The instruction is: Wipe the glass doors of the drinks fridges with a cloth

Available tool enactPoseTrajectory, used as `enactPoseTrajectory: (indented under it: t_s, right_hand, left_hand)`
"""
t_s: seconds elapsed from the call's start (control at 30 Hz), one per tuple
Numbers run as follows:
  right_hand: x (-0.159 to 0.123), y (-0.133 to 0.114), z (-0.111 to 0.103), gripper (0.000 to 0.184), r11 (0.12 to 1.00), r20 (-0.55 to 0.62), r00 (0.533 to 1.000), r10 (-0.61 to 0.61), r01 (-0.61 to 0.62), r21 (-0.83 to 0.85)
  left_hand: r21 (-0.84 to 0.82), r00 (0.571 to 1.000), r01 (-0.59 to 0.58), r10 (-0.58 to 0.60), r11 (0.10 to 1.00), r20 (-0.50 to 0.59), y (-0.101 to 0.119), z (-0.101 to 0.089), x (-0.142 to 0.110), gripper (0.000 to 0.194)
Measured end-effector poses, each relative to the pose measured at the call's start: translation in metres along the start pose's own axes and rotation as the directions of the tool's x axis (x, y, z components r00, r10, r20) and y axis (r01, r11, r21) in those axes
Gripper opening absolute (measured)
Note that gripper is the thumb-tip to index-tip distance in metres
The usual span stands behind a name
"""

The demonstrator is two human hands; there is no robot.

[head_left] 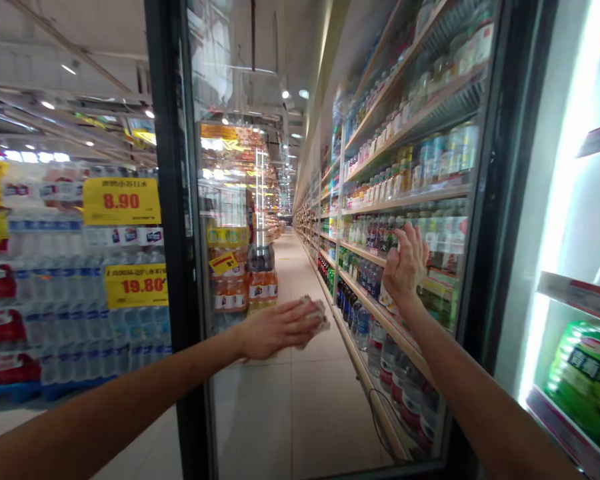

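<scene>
A crumpled pale cloth (316, 324) lies under the fingers of my left hand (280, 328), which is closed over it against the glass door (260, 427). My right hand (407, 263) is raised higher, at the right part of the same pane, with its fingers apart and slightly bent. Nothing shows in it. Whether its fingertips touch the glass, I cannot tell. The door has a dark frame (167, 167), and bottles on shelves (405, 167) show in the pane, seen through it or mirrored.
On the left stand stacked packs of water bottles (75, 287) with yellow price signs (121, 201). At the right is a lit cooler with shelf edges (575, 293) and a green bag (587, 380). A tiled aisle floor (290, 267) appears in the glass.
</scene>
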State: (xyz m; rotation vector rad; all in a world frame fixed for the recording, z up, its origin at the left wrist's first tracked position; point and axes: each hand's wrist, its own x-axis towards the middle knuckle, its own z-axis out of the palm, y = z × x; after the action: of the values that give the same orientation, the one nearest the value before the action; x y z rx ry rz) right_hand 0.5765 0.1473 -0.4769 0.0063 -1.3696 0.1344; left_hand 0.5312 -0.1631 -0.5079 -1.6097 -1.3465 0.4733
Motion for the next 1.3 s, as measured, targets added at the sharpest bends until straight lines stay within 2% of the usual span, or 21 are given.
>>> enactPoseTrajectory:
  t_s: [0.07, 0.1, 0.17, 0.27, 0.33, 0.43, 0.53, 0.57, 0.63, 0.67, 0.7, 0.73, 0.83, 0.9, 0.97, 1.07, 1.1, 1.13, 1.2, 1.23, 1.3]
  right_hand:
    - [-0.001, 0.001, 0.000, 0.041, 1.000, 0.008, 1.000, -0.001, 0.001, 0.002]
    - [-0.002, 0.001, 0.000, 0.041, 1.000, 0.017, 1.000, 0.000, 0.000, 0.003]
    - [-0.002, 0.000, -0.001, 0.041, 1.000, 0.029, 1.000, 0.009, -0.009, 0.006]
    - [-0.001, -0.001, -0.001, 0.041, 1.000, 0.033, 0.999, 0.025, -0.026, 0.006]
    - [-0.002, -0.001, -0.001, 0.041, 0.999, 0.031, 0.999, 0.032, -0.033, 0.000]
    - [-0.012, -0.003, -0.003, 0.041, 0.999, 0.042, 0.999, 0.029, -0.027, -0.027]
    - [-0.033, -0.009, -0.006, 0.042, 0.999, 0.072, 0.997, 0.002, 0.002, -0.047]
    - [-0.041, -0.012, -0.007, 0.043, 0.999, 0.082, 0.997, -0.014, 0.018, -0.046]
    - [-0.055, -0.018, -0.009, 0.044, 0.999, 0.094, 0.995, -0.036, 0.039, -0.036]
    - [-0.060, -0.021, -0.010, 0.044, 0.999, 0.099, 0.994, -0.036, 0.039, -0.030]
    - [-0.065, -0.024, -0.011, 0.045, 0.999, 0.103, 0.994, -0.027, 0.030, -0.024]
    - [-0.068, -0.027, -0.012, 0.045, 1.000, 0.106, 0.994, -0.014, 0.016, -0.020]
    - [-0.076, -0.032, -0.012, 0.044, 1.000, 0.113, 0.994, 0.012, -0.012, -0.005]
    - [-0.080, -0.031, -0.011, 0.044, 1.000, 0.120, 0.993, 0.016, -0.017, 0.001]
    - [-0.084, -0.030, -0.010, 0.044, 1.000, 0.132, 0.991, 0.024, -0.024, 0.004]
    - [-0.091, -0.039, -0.013, 0.045, 0.998, 0.127, 0.990, 0.069, -0.069, -0.001]
    - [-0.095, -0.048, -0.015, 0.046, 0.997, 0.120, 0.990, 0.077, -0.078, 0.008]
    - [-0.100, -0.060, -0.018, 0.047, 0.997, 0.124, 0.990, 0.062, -0.068, 0.038]
    - [-0.112, -0.093, -0.023, 0.052, 0.984, 0.207, 0.976, -0.067, 0.030, 0.178]
    - [-0.119, -0.112, -0.025, 0.054, 0.956, 0.263, 0.949, -0.175, 0.100, 0.278]
    - [-0.134, -0.151, -0.024, 0.056, 0.882, 0.338, 0.876, -0.344, 0.178, 0.436]
  left_hand:
    - [-0.044, 0.991, -0.120, 0.122, 0.992, 0.046, -0.003, -0.002, -0.005, 0.041]
    - [-0.023, 0.997, -0.068, 0.068, 0.997, 0.035, -0.011, -0.007, -0.007, 0.043]
    - [0.069, 0.977, 0.207, -0.203, 0.976, -0.059, -0.031, -0.018, -0.011, 0.047]
    - [0.124, 0.855, 0.505, -0.474, 0.854, -0.211, -0.033, -0.018, -0.011, 0.047]
    - [0.092, 0.914, 0.387, -0.369, 0.917, -0.169, -0.002, -0.003, -0.010, 0.043]
    - [0.003, 0.998, 0.032, -0.032, 0.999, -0.054, 0.054, 0.025, -0.015, 0.038]
    - [-0.001, 0.980, 0.182, -0.182, 0.983, -0.086, 0.062, 0.031, -0.024, 0.039]
    - [0.010, 0.928, 0.344, -0.338, 0.939, -0.158, 0.053, 0.027, -0.027, 0.041]
    - [-0.004, 0.690, 0.675, -0.633, 0.738, -0.351, 0.032, 0.018, -0.030, 0.048]
    - [-0.025, 0.573, 0.768, -0.704, 0.640, -0.421, 0.026, 0.016, -0.031, 0.052]
    - [-0.037, 0.520, 0.802, -0.727, 0.596, -0.449, 0.026, 0.015, -0.033, 0.054]
    - [-0.035, 0.551, 0.781, -0.714, 0.624, -0.432, 0.032, 0.018, -0.036, 0.055]
    - [-0.033, 0.876, 0.447, -0.445, 0.894, -0.185, 0.071, 0.034, -0.052, 0.049]
    - [-0.065, 0.944, 0.311, -0.316, 0.948, -0.096, 0.091, 0.042, -0.066, 0.046]
    - [-0.052, 0.897, 0.420, -0.424, 0.906, -0.124, 0.094, 0.042, -0.077, 0.050]
    - [-0.037, 0.628, 0.740, -0.710, 0.671, -0.317, 0.079, 0.033, -0.077, 0.066]
    - [-0.046, 0.577, 0.776, -0.738, 0.629, -0.351, 0.075, 0.031, -0.072, 0.070]
    - [-0.057, 0.570, 0.778, -0.741, 0.625, -0.356, 0.075, 0.032, -0.066, 0.072]
    - [-0.087, 0.639, 0.723, -0.711, 0.686, -0.294, 0.080, 0.036, -0.050, 0.072]
    - [-0.113, 0.667, 0.695, -0.696, 0.710, -0.266, 0.084, 0.039, -0.043, 0.072]
    - [-0.184, 0.659, 0.677, -0.699, 0.712, -0.278, 0.089, 0.042, -0.036, 0.074]
